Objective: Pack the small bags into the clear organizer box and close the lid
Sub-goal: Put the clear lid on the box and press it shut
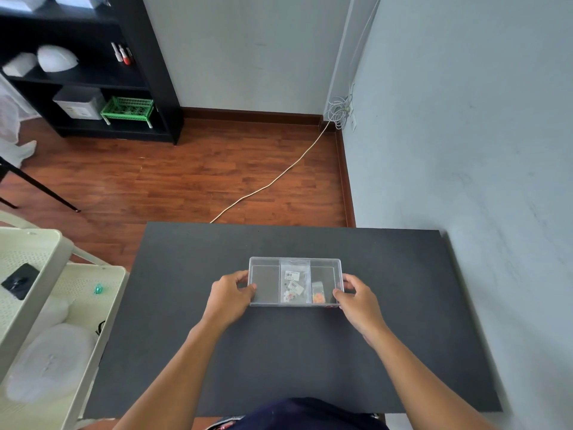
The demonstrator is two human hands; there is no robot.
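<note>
The clear organizer box [265, 282] rests on the dark table [294, 352], near its middle, with the lid down over it. Through the lid I see a small bag with a barcode label [294, 282] in the middle compartment and a smaller bag with orange pieces [318, 293] in the right one. The left compartment looks empty. My left hand [229, 297] grips the box's left end, thumb on the front corner. At the opposite end, my right hand [356, 297] holds the right side.
A cream trolley [46, 305] with white bundles and a black object stands left of the table. A grey wall runs along the table's right edge. Beyond the table are wood floor, a white cable [279, 178] and a black shelf unit [93, 72].
</note>
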